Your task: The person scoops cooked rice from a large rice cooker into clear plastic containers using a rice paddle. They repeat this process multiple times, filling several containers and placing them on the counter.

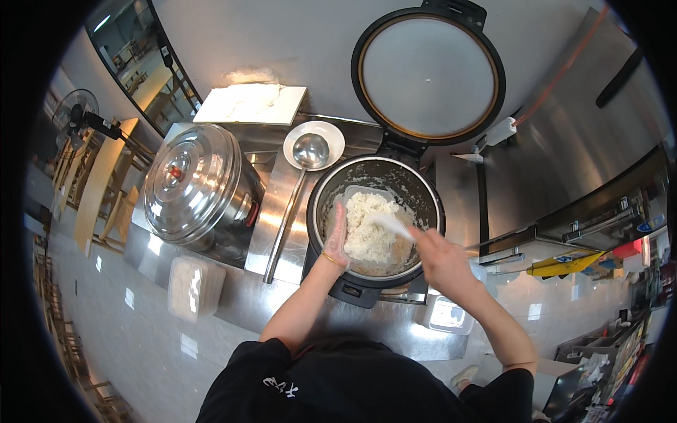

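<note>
My left hand (336, 240), in what looks like a clear plastic glove, holds a clear plastic container (370, 191) over the open rice cooker pot (338, 177). Cooked white rice (367, 227) is heaped in the container. My right hand (441, 259) grips a white rice paddle (394, 224), its blade pressed against the rice. Grains cling to the dark inner wall of the pot, and more rice lies at its bottom, partly hidden by the container. The cooker's round lid (428, 79) stands raised behind the pot.
Left of the cooker, a long metal ladle (288, 224) rests in a white bowl (338, 138). A large lidded steel pot (193, 182) stands beyond it. Stacked plastic containers (195, 288) sit at the counter's front left edge; another plastic container (449, 315) is at front right.
</note>
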The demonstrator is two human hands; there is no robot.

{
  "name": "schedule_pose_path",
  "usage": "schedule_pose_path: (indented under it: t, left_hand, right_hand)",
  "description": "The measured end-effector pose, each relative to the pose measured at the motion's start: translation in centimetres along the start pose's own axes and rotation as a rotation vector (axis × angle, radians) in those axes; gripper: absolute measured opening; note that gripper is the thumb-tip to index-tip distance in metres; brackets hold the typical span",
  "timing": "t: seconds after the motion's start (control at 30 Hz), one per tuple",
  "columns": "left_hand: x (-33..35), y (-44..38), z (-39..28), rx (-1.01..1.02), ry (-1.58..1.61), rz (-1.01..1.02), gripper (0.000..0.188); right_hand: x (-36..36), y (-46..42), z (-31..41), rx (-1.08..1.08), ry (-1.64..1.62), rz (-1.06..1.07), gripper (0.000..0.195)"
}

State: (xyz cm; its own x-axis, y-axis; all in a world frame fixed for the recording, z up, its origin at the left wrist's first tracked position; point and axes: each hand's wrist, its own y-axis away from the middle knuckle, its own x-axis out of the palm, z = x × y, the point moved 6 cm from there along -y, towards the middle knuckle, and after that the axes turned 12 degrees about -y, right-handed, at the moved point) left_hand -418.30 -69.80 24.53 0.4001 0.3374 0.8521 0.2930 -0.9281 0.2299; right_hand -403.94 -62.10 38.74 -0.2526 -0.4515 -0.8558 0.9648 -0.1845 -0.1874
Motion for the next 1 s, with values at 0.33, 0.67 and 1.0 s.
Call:
schedule_pose_path:
  t: [0.33,0.67,1.0]
  left_hand:
    - [1.0,0.4,-0.7,0.101,0.089,-0.012,0.084]
    - [0.6,0.3,0.2,0.139,0.146,0.200,0.078]
    - [1.1,1.6,-0.8,0.124,0.000,0.168,0.085]
  right_hand:
    - [4.0,2.3,0.4,0.123,-0.236,-0.207,0.039]
    - [4.6,0.1,-3.7,0.016,-0.123,-0.335,0.042]
    - [3.4,-1.8,-6.8,0.160,-0.097,-0.357,0.039]
